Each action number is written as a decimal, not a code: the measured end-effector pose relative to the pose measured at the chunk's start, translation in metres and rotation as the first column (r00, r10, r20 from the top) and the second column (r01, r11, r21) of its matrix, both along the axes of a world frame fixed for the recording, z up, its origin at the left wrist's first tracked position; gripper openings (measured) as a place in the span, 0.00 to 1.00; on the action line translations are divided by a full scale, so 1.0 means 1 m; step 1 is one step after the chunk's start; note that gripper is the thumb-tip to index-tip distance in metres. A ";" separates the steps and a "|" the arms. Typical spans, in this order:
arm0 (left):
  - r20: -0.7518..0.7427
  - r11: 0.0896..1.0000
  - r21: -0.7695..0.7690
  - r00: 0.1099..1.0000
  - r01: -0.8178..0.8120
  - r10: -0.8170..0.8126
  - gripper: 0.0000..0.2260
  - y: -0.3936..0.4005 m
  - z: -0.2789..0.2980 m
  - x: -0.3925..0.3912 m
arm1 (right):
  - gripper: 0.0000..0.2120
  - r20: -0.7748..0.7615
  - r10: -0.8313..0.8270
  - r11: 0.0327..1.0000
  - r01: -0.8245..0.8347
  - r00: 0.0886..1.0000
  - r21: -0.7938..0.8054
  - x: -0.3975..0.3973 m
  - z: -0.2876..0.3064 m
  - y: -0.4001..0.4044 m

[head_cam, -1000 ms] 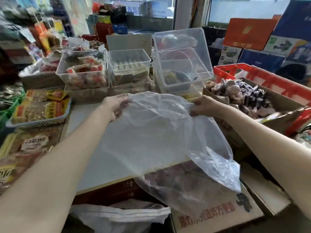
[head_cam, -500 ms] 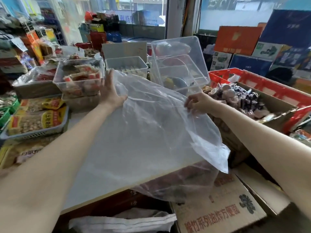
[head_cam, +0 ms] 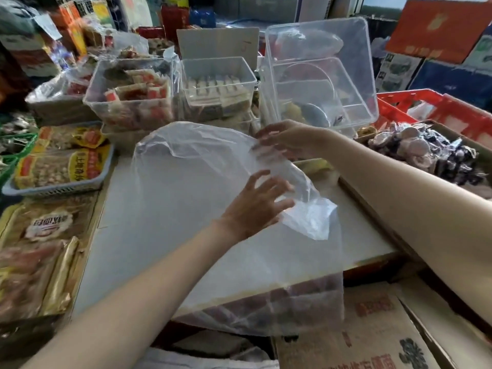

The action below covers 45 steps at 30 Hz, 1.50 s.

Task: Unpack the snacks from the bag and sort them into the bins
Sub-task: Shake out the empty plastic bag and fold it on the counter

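Observation:
A large clear plastic bag (head_cam: 191, 198) lies spread over the white board (head_cam: 122, 235), its lower end hanging past the front edge. The bag looks empty. My right hand (head_cam: 290, 139) pinches the bag's upper right edge. My left hand (head_cam: 255, 206) lies flat on the film with fingers spread, lower down near a fold. Behind stand clear bins: one with red-and-white snack packs (head_cam: 133, 99), one with tan packets (head_cam: 218, 86), and a tilted clear bin (head_cam: 319, 73).
A blue basket of nut packs (head_cam: 61, 169) and flat snack packs (head_cam: 40, 262) lie at the left. At the right, a cardboard box holds dark wrapped sweets (head_cam: 426, 153), with a red crate (head_cam: 436, 105) behind. Printed cartons (head_cam: 372, 328) sit below the board's front edge.
My left hand let go of the bag's upper left edge and moved down and right onto the film. The upper left part of the bag has dropped onto the board.

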<state>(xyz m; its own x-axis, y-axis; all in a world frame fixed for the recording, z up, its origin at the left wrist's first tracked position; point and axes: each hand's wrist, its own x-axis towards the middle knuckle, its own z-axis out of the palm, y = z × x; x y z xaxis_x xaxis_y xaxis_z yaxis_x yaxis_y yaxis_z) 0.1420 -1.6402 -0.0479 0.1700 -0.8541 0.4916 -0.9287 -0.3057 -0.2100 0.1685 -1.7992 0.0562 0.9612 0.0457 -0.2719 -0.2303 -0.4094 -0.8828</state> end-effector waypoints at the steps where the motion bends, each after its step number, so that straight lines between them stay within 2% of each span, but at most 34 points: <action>1: -0.026 0.998 -0.064 1.000 -0.002 0.000 0.08 -0.007 0.001 0.005 | 0.13 -0.032 0.019 1.000 -0.019 0.999 0.017 -0.005 -0.001 -0.009; 2: -0.071 0.989 -0.138 0.997 -0.049 0.040 0.01 -0.012 0.006 0.014 | 0.15 -0.043 0.019 1.000 -0.019 0.999 0.006 -0.010 -0.002 -0.020; 3: -0.161 0.976 -0.166 0.981 -0.139 0.113 0.05 -0.014 0.011 0.022 | 0.17 -0.054 0.015 1.000 -0.014 0.998 0.011 -0.018 -0.004 -0.032; 6: -0.423 0.918 -0.047 0.840 -0.395 0.340 0.06 -0.010 0.026 0.044 | 0.23 -0.153 0.086 0.994 -0.074 0.984 0.082 -0.049 -0.016 -0.063; 7: -0.474 0.897 -0.031 0.797 -0.440 0.375 0.06 -0.008 0.031 0.047 | 0.26 -0.187 0.119 0.993 -0.118 0.975 0.018 -0.057 -0.023 -0.066; 8: -0.524 0.889 -0.033 0.765 -0.457 0.374 0.06 -0.007 0.036 0.050 | 0.29 -0.187 0.130 0.982 -0.153 0.974 -0.114 -0.060 -0.033 -0.066; 9: -0.566 0.892 -0.041 0.746 -0.451 0.351 0.07 -0.006 0.041 0.050 | 0.28 -0.136 0.117 0.951 -0.150 0.984 -0.270 -0.061 -0.044 -0.064; 10: -0.594 0.904 -0.045 0.739 -0.424 0.317 0.08 -0.006 0.045 0.049 | 0.22 -0.027 0.086 0.913 -0.090 0.996 -0.397 -0.059 -0.054 -0.061; 11: -0.602 0.924 -0.035 0.746 -0.381 0.284 0.11 -0.005 0.051 0.046 | 0.14 0.112 0.034 0.890 0.021 0.993 -0.456 -0.057 -0.060 -0.054; 12: -0.602 0.943 -0.022 0.757 -0.333 0.254 0.14 -0.004 0.057 0.043 | 0.10 0.225 -0.012 0.883 0.115 0.974 -0.455 -0.058 -0.061 -0.047; 14: -0.619 0.968 -0.027 0.765 -0.248 0.178 0.20 0.000 0.073 0.039 | 0.11 0.323 -0.066 0.913 0.187 0.944 -0.362 -0.066 -0.050 -0.029; 16: -0.676 0.976 -0.139 0.736 -0.168 0.031 0.17 0.006 0.098 0.031 | 0.11 0.321 -0.115 0.957 0.192 0.940 -0.218 -0.085 -0.037 -0.014; 18: -0.730 0.975 -0.186 0.681 -0.119 -0.057 0.14 0.015 0.125 0.019 | 0.13 0.276 -0.147 0.966 0.198 0.950 -0.167 -0.109 -0.033 -0.002; 20: -0.777 0.963 -0.249 0.614 -0.103 -0.135 0.12 0.026 0.152 0.000 | 0.03 0.189 -0.129 0.949 0.176 0.974 -0.262 -0.136 -0.039 0.007; 22: -0.770 0.931 -0.347 0.600 -0.110 -0.216 0.10 0.035 0.175 -0.018 | 0.07 0.057 -0.157 0.897 0.167 0.986 -0.410 -0.166 -0.043 0.012; 24: -0.741 0.919 -0.381 0.628 -0.103 -0.237 0.10 0.041 0.188 -0.032 | 0.07 0.015 -0.327 0.790 0.282 0.945 -0.545 -0.202 -0.035 0.005; 25: -0.738 0.924 -0.368 0.635 -0.099 -0.226 0.10 0.042 0.189 -0.037 | 0.06 0.080 -0.438 0.694 0.394 0.895 -0.602 -0.223 -0.024 -0.004; 26: -0.742 0.937 -0.338 0.638 -0.091 -0.205 0.10 0.042 0.189 -0.042 | 0.05 0.208 -0.547 0.554 0.537 0.811 -0.636 -0.246 -0.010 -0.014; 27: -0.742 0.952 -0.293 0.649 -0.084 -0.171 0.11 0.040 0.188 -0.049 | 0.06 0.368 -0.633 0.381 0.689 0.681 -0.617 -0.269 0.007 -0.024; 29: -0.728 0.977 -0.212 0.672 -0.033 -0.136 0.13 0.030 0.187 -0.069 | 0.10 0.664 -0.642 0.021 0.875 0.383 -0.484 -0.313 0.046 -0.039; 30: -0.722 0.980 -0.199 0.675 0.007 -0.151 0.13 0.022 0.189 -0.083 | 0.12 0.749 -0.596 -0.116 0.892 0.290 -0.437 -0.334 0.066 -0.043; 32: -0.722 0.973 -0.212 0.657 0.090 -0.218 0.12 0.001 0.198 -0.116 | 0.14 0.844 -0.502 -0.280 0.888 0.189 -0.365 -0.375 0.098 -0.049; 36: -0.698 0.946 -0.152 0.646 0.287 -0.308 0.08 -0.047 0.212 -0.182 | 0.15 0.874 -0.473 -0.418 0.846 0.108 -0.331 -0.469 0.129 -0.061; 39: -0.675 0.912 -0.039 0.662 0.409 -0.326 0.07 -0.084 0.204 -0.247 | 0.12 0.829 -0.557 -0.442 0.825 0.055 -0.351 -0.550 0.133 -0.061; 41: -0.676 0.880 0.022 0.655 0.475 -0.337 0.09 -0.106 0.191 -0.300 | 0.12 0.794 -0.607 -0.483 0.810 -0.034 -0.334 -0.605 0.127 -0.059; 45: -0.671 0.818 0.076 0.636 0.570 -0.381 0.05 -0.138 0.167 -0.398 | 0.17 0.734 -0.637 -0.585 0.768 -0.237 -0.260 -0.708 0.102 -0.055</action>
